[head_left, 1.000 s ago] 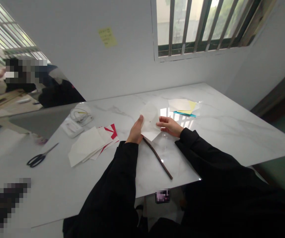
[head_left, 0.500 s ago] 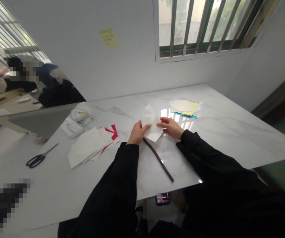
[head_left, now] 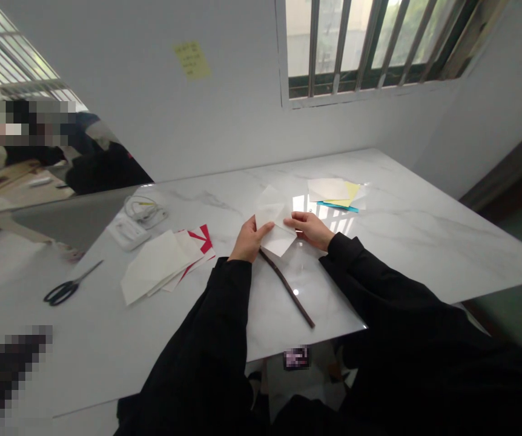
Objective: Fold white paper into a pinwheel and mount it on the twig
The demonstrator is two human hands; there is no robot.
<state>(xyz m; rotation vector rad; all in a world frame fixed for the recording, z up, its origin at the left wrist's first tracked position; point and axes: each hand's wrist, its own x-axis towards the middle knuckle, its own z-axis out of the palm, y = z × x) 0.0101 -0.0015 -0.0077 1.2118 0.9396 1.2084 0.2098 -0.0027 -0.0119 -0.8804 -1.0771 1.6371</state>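
Both my hands hold a sheet of white paper in folded layers above the marble table. My left hand grips its lower left side, with the thumb across a flap. My right hand pinches its right edge with the fingertips. A thin dark brown stick lies on the table just below the paper, between my forearms. Black sleeves cover both arms.
Left of my hands lie a stack of white and red paper and black-handled scissors. A white box and a cable are behind them. Yellow, white and teal papers lie at the back. A mirror stands at the left.
The white paper now shows a flap lying across its front, under my left thumb. My left hand has shifted slightly left, and the paper sits a little lower.
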